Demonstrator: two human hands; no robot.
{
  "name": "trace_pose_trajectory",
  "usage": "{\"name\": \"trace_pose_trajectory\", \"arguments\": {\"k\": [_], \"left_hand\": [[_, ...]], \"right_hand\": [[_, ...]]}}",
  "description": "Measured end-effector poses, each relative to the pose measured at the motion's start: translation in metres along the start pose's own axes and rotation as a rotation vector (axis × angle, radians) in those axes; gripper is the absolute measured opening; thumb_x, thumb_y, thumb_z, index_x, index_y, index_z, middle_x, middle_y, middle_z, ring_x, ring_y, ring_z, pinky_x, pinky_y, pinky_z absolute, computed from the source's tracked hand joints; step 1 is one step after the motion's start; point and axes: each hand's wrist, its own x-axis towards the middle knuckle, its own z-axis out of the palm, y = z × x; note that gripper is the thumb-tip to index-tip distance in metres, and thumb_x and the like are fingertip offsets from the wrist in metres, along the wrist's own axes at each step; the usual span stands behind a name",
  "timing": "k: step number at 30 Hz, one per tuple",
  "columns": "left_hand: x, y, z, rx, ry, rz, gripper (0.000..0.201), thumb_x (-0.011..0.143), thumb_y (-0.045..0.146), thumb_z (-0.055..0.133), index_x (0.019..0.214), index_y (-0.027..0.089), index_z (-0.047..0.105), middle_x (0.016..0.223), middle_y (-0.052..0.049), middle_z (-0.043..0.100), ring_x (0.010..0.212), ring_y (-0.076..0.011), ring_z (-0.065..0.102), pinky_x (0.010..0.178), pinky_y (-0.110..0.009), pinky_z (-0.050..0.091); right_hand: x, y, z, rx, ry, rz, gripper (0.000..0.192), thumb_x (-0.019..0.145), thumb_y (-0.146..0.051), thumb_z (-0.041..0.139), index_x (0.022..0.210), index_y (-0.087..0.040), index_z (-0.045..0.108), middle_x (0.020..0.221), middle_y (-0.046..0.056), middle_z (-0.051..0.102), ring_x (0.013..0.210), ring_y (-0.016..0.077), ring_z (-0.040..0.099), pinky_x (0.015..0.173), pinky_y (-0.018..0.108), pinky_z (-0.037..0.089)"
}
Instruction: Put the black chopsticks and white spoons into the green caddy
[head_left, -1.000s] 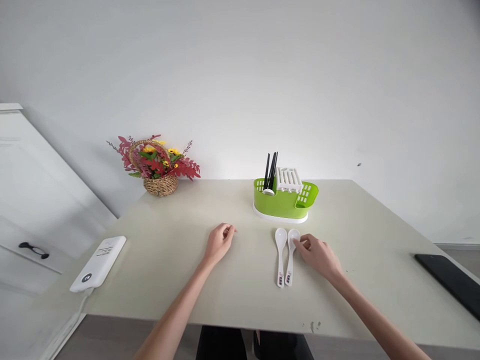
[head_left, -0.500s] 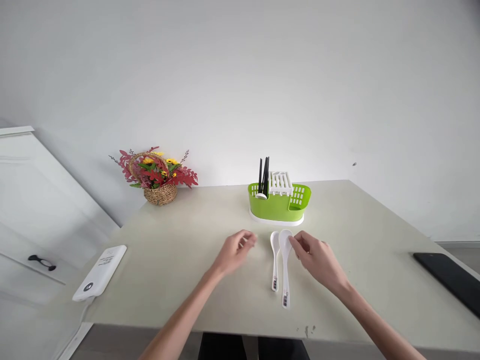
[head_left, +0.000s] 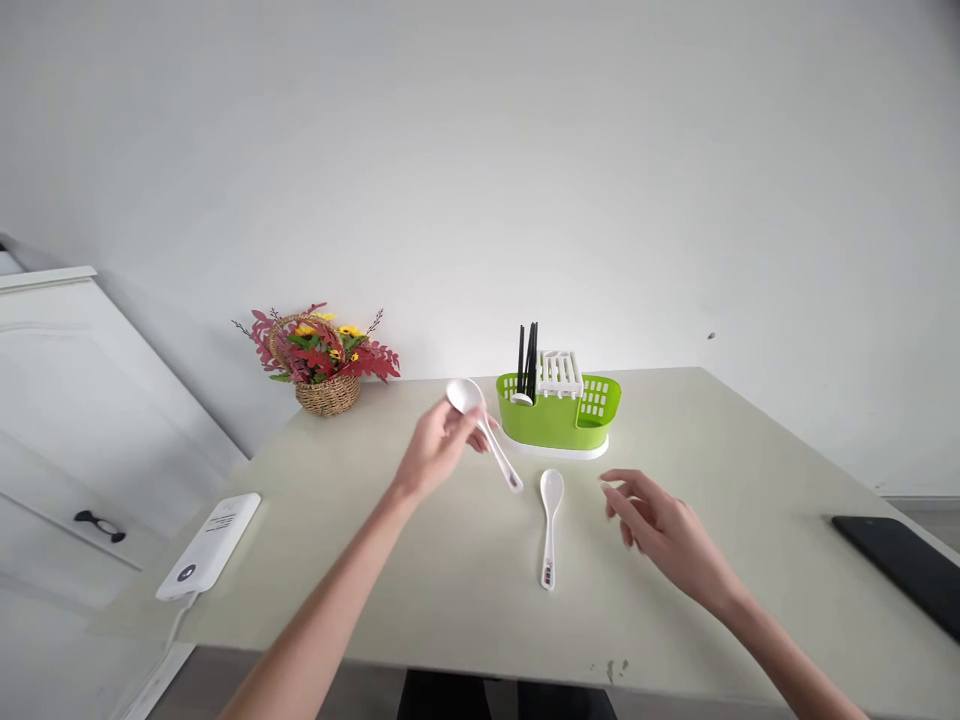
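**One spoon lifted, one spoon lying flat**

The left hand (head_left: pixel 433 455) is raised above the surface (head_left: pixel 750 560) and pinches a white spoon (head_left: pixel 480 425) between thumb and fingers, gripping it just below the bowl. The bowl points up and to the left, and the handle slants down to the right, its end hanging in the air just in front of the green rack (head_left: pixel 559 420). This spoon touches nothing but the hand.

A second white spoon (head_left: pixel 550 525) lies flat on the surface, bowl toward the rack and handle toward the person, with a small dark mark near the handle's end. It sits between the two hands, closer to the right one, and neither hand touches it.

The right hand (head_left: pixel 664 525) hovers low over the surface, just to the right of the lying spoon. Its fingers are loosely spread and slightly curled, and it holds nothing.

The green rack stands on a white base at the far middle of the surface. Black chopsticks (head_left: pixel 527 358) stand upright in its left part, and a white slotted insert (head_left: pixel 560 372) sits in its middle.

At the far left stands a wicker basket of flowers (head_left: pixel 322 360). A white power bank (head_left: pixel 208 532) lies at the near left edge, and a black flat device (head_left: pixel 900 570) lies at the right edge.
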Motion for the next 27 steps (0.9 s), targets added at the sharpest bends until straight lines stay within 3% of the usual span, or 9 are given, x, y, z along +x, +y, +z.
{"name": "trace_pose_trajectory", "arguments": {"k": [2,4,8,12,16,24,27], "left_hand": [[0.018,0.006,-0.013,0.002,0.172,0.106,0.04,0.093,0.048,0.069,0.111,0.015,0.059,0.098,-0.011,0.077,0.068,-0.016,0.073,0.068,-0.031,0.064],[0.039,0.008,-0.022,0.012,0.253,0.193,0.038,0.093,0.047,0.07,0.109,0.015,0.057,0.101,-0.011,0.077,0.069,-0.0164,0.074,0.07,-0.032,0.065],[0.085,-0.011,-0.025,0.068,0.222,0.295,0.034,0.096,0.047,0.065,0.107,0.016,0.057,0.106,-0.013,0.077,0.078,-0.0179,0.076,0.079,-0.035,0.065],[0.119,-0.049,-0.018,0.111,0.077,0.271,0.039,0.099,0.053,0.058,0.11,0.015,0.06,0.11,-0.015,0.076,0.086,-0.0192,0.076,0.086,-0.038,0.063],[0.131,-0.079,-0.012,0.119,-0.078,0.219,0.044,0.099,0.056,0.055,0.111,0.015,0.063,0.109,-0.014,0.076,0.084,-0.0193,0.075,0.082,-0.035,0.062],[0.123,-0.104,-0.01,0.382,-0.192,0.223,0.04,0.099,0.051,0.054,0.11,0.018,0.074,0.096,-0.006,0.075,0.077,-0.0165,0.065,0.074,-0.027,0.051],[0.118,-0.108,-0.009,0.407,-0.214,0.191,0.033,0.097,0.042,0.055,0.112,0.019,0.074,0.1,-0.005,0.075,0.076,-0.0161,0.063,0.07,-0.026,0.049]], "right_hand": [[-0.004,0.035,-0.006,-0.038,0.075,0.046,0.044,0.097,-0.063,0.047,0.121,-0.027,0.058,0.083,-0.001,0.068,0.057,0.0128,0.058,0.059,0.026,0.047],[-0.008,0.066,-0.013,-0.075,0.164,0.09,0.045,0.095,-0.063,0.046,0.118,-0.027,0.059,0.081,0.0,0.068,0.057,0.0138,0.059,0.06,0.027,0.048],[-0.014,0.101,-0.021,-0.144,0.278,0.171,0.045,0.095,-0.062,0.043,0.115,-0.025,0.061,0.077,0.0,0.069,0.056,0.0151,0.061,0.06,0.028,0.048],[-0.014,0.106,-0.02,-0.169,0.248,0.193,0.045,0.094,-0.061,0.045,0.116,-0.026,0.062,0.076,-0.001,0.07,0.059,0.0157,0.062,0.062,0.027,0.049],[-0.013,0.105,-0.019,-0.205,0.227,0.222,0.046,0.092,-0.062,0.046,0.118,-0.028,0.064,0.077,-0.002,0.07,0.06,0.016,0.062,0.063,0.026,0.049],[-0.013,0.107,-0.022,-0.228,0.216,0.254,0.046,0.092,-0.063,0.049,0.118,-0.029,0.065,0.077,-0.001,0.07,0.06,0.0159,0.061,0.061,0.026,0.048],[-0.011,0.108,-0.023,-0.23,0.212,0.267,0.047,0.092,-0.063,0.049,0.12,-0.029,0.064,0.076,-0.001,0.069,0.058,0.0164,0.06,0.06,0.027,0.049]]}}
